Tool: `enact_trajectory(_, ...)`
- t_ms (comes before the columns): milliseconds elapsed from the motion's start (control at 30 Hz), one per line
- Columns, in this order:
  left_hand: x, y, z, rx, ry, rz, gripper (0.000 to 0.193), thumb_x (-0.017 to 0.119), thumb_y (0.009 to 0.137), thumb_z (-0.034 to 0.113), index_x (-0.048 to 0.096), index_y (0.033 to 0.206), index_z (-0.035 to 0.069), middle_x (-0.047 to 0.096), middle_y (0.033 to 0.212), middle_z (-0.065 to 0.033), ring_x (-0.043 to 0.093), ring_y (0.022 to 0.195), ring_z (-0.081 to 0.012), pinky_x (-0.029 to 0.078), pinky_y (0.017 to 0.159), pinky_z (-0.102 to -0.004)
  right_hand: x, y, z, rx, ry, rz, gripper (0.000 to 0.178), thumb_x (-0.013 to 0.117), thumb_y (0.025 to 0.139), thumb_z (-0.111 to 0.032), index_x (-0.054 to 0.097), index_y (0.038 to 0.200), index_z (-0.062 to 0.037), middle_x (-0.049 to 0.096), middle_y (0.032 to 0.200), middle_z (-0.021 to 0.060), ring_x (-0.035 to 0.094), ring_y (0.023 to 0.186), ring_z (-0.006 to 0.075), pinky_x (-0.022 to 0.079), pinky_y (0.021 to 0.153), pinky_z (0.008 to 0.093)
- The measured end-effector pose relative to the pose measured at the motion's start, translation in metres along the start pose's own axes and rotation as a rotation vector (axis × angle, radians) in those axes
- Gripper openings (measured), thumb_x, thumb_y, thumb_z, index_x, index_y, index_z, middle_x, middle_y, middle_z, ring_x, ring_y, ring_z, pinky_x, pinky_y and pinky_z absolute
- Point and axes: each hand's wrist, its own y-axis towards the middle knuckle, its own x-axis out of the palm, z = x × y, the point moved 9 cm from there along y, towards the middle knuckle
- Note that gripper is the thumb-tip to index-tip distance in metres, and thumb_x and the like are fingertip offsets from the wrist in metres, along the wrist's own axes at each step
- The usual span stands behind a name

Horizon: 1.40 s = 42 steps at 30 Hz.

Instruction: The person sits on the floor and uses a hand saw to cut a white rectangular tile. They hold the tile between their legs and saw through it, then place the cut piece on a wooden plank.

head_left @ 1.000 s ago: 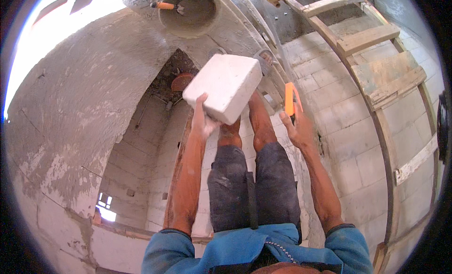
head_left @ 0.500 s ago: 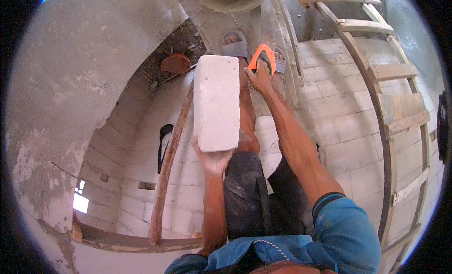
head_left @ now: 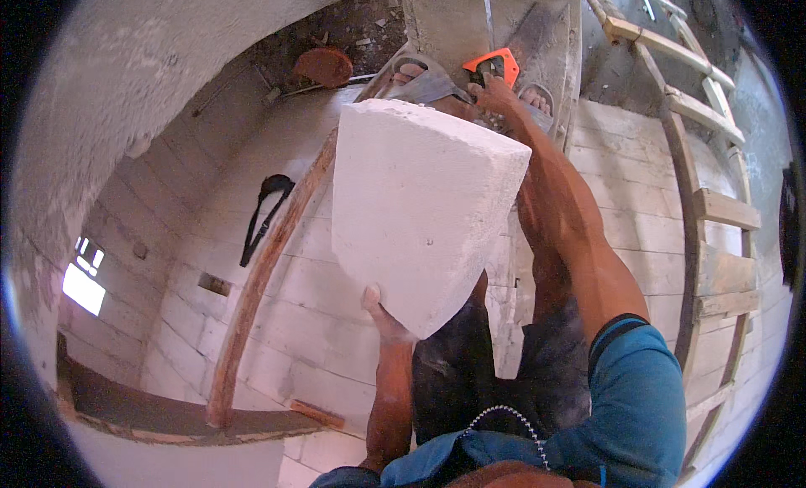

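Note:
A large white building block [head_left: 411,203] is tilted in front of me, with one broad face and a rough end showing. My left hand [head_left: 385,314] grips its lower edge; the thumb lies against the face and the other fingers are hidden beneath. Beyond the block's far right corner, my right hand [head_left: 495,93] is closed round the orange-and-black handle of what looks like a handsaw [head_left: 509,62]. I cannot make out its blade clearly. My sandalled feet stand near the handle, on a grey ledge.
A wooden ladder [head_left: 690,186] runs down the right side. On the left a rough wooden pole [head_left: 267,270] slants upward, with a black strap [head_left: 267,215] beyond it. An orange-red basin [head_left: 324,67] lies at the far left. A grey plastered wall [head_left: 168,52] curves along the left.
The block has turned and tipped, so a broad face now shows where a narrower one did. My right hand with the saw has shifted right and slightly away. The whole view has swung too.

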Motion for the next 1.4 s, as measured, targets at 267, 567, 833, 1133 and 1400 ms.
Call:
enact_trajectory(267, 0.004, -0.074, 0.044, 0.014, -0.185, -0.243, 0.083, 0.064, 0.086, 0.051, 0.037, 0.150, 0.004, 0.054, 0.137, -0.0127, 0.057, 0.124, -0.0290, 0.052, 0.100, -0.0440, -0.089, -0.336, -0.208, -0.080, 1.329, -0.217, 0.075, 0.043, 0.101, -0.062, 0.045, 0.148, -0.0044, 0.052, 0.148, 0.0169, 0.048, 0.137, 0.0303, 0.033, 0.116, 0.0461)
enact_trajectory(567, 0.016, -0.156, 0.093, 0.127, -0.132, -0.579, 0.090, 0.069, 0.076, 0.043, 0.037, 0.151, 0.005, 0.051, 0.142, -0.0163, 0.054, 0.129, -0.0337, 0.048, 0.107, -0.0483, -0.198, -0.556, -0.286, -0.194, 1.218, 0.181, 0.088, 0.043, 0.101, -0.064, 0.024, 0.159, 0.0001, 0.034, 0.160, 0.0159, 0.028, 0.150, 0.0272, 0.021, 0.123, 0.0475)
enact_trajectory(833, 0.013, -0.209, 0.141, -0.007, -0.336, -0.640, 0.109, 0.074, 0.065, 0.061, 0.038, 0.150, 0.002, 0.054, 0.139, -0.0186, 0.058, 0.123, -0.0368, 0.054, 0.097, -0.0512, -0.228, -0.722, -0.430, -1.137, -0.148, -0.165, 0.091, 0.033, 0.095, -0.075, 0.039, 0.156, -0.0075, 0.030, 0.165, 0.0156, 0.018, 0.155, 0.0363, 0.011, 0.125, 0.0530)
enact_trajectory(1133, -0.043, -0.242, 0.147, 0.040, -0.291, -0.687, 0.103, 0.072, 0.070, 0.059, 0.040, 0.149, 0.002, 0.056, 0.138, -0.0185, 0.059, 0.122, -0.0353, 0.054, 0.097, -0.0492, -0.217, -0.569, -0.409, -0.481, 0.003, -0.186, 0.084, 0.029, 0.104, -0.067, 0.025, 0.160, -0.0040, 0.031, 0.163, 0.0194, 0.024, 0.153, 0.0313, 0.014, 0.126, 0.0413)
enact_trajectory(1400, -0.063, -0.275, 0.167, 0.073, -0.360, -0.646, 0.098, 0.065, 0.077, 0.064, 0.041, 0.150, 0.004, 0.054, 0.140, -0.0169, 0.057, 0.125, -0.0337, 0.051, 0.101, -0.0485, -0.158, -0.676, -0.356, -0.696, 0.895, 0.029, 0.062, 0.047, 0.107, -0.044, 0.041, 0.151, -0.0016, 0.049, 0.149, 0.0148, 0.047, 0.137, 0.0255, 0.035, 0.116, 0.0408)
